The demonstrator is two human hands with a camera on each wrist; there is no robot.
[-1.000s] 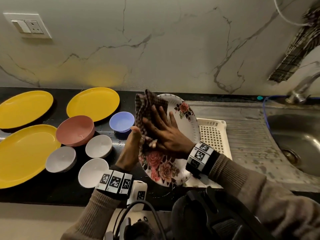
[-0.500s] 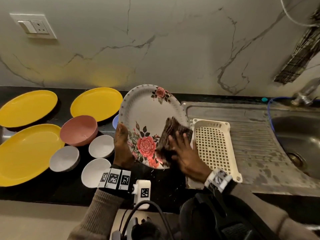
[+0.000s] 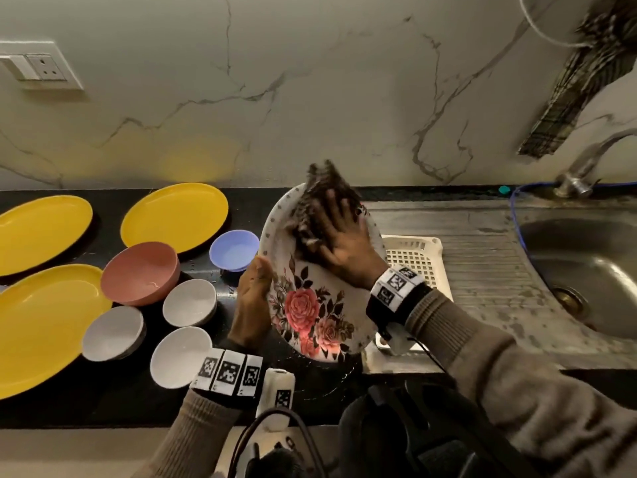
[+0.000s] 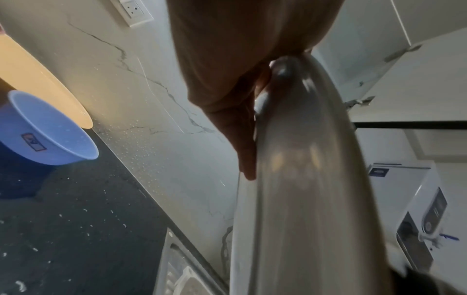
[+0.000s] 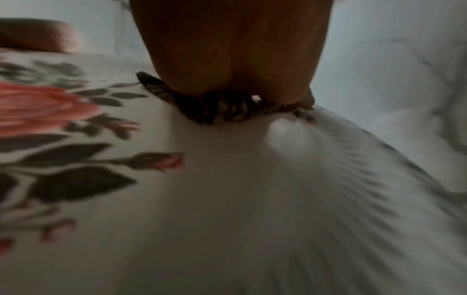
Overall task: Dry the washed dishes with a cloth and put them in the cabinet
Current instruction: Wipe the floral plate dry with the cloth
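Note:
A white plate with red roses (image 3: 310, 305) is held tilted above the black counter. My left hand (image 3: 253, 298) grips its left rim, thumb on the face, fingers behind; the left wrist view shows those fingers (image 4: 242, 139) along the plate's back (image 4: 303, 179). My right hand (image 3: 341, 243) lies flat with spread fingers on a dark checked cloth (image 3: 317, 205), pressing it against the plate's upper part. In the blurred right wrist view the cloth (image 5: 222, 107) shows under the palm (image 5: 232, 49) on the rose plate (image 5: 202, 199).
Three yellow plates (image 3: 175, 215) lie on the black counter (image 3: 103, 405) at left, with a pink bowl (image 3: 141, 274), a lilac bowl (image 3: 234, 248) and three white bowls (image 3: 189, 301). A white slotted tray (image 3: 417, 260) sits on the steel drainboard; sink (image 3: 593, 270) and tap at right.
The right hand has swept the cloth from the plate's lower right edge up to its upper part. The plate has turned, so the large roses now sit at the bottom.

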